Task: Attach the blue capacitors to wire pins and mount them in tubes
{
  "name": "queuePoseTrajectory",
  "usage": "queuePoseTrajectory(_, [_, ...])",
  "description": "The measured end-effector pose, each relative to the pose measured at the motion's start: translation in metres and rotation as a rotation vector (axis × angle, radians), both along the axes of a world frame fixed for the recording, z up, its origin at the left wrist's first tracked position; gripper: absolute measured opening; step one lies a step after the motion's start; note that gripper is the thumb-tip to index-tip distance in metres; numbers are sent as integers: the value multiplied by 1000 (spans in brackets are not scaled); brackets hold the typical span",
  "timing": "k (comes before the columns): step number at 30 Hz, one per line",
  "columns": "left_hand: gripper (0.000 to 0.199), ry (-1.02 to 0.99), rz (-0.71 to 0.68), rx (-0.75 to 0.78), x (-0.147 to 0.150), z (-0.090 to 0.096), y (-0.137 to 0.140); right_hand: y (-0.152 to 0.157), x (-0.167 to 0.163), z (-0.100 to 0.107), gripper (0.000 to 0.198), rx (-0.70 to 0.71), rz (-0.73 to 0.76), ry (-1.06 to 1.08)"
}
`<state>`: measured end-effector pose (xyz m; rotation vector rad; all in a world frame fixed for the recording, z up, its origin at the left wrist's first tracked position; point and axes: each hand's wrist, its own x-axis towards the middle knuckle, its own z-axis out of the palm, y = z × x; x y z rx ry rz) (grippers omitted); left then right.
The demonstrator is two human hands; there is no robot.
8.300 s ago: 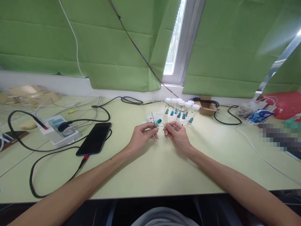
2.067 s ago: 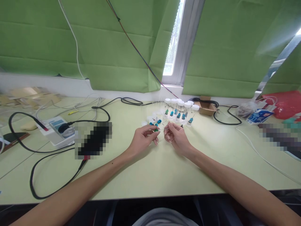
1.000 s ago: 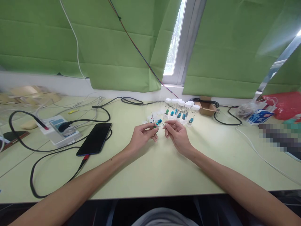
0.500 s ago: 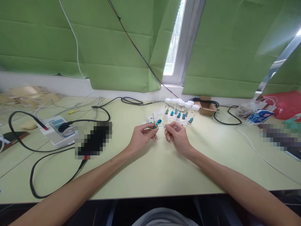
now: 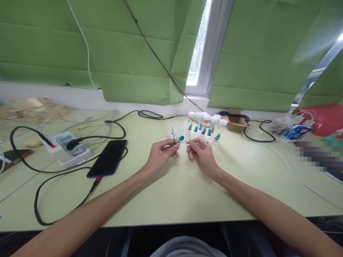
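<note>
My left hand (image 5: 162, 155) is closed in a pinch on a small green piece (image 5: 175, 143) with a thin dark rod (image 5: 173, 133) standing up from it. A thin light wire-like strand (image 5: 183, 142) spans the short gap between both hands. Its right end meets the fingertips of my right hand (image 5: 202, 157), also pinched; exactly what they grip is too small to make out. Just beyond the fingers lie shiny blue pieces (image 5: 181, 137). Behind my right hand stand several clear vials (image 5: 205, 124) with white caps, with blue or green pieces and thin rods inside.
To the left lie a plugged-in phone (image 5: 108, 159), a white power strip (image 5: 63, 144) and looping black cables (image 5: 37, 200). A small cardboard box (image 5: 238, 124) sits behind the vials. On the right are a blue-and-white packet (image 5: 292, 132) and a red bag (image 5: 324, 116).
The dark rod at my left hand has tilted, its top leaning slightly more to the left. Both hands stay almost in place, still pinched.
</note>
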<state>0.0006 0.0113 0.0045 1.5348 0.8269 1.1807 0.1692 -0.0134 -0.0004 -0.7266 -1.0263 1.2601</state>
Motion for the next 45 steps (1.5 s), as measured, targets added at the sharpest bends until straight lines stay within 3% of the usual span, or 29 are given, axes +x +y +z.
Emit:
queuePoseTrajectory(12, [26, -102, -60, -98, 0, -5, 3, -1, 1, 2, 20, 37, 108, 37])
queuePoseTrajectory(31, [25, 75, -57, 28, 0, -1, -6, 0, 3, 1, 31, -42, 135, 46])
queuePoseTrajectory(45, [22, 88, -70, 84, 2, 0, -8, 3, 3, -1, 33, -118, 155, 110])
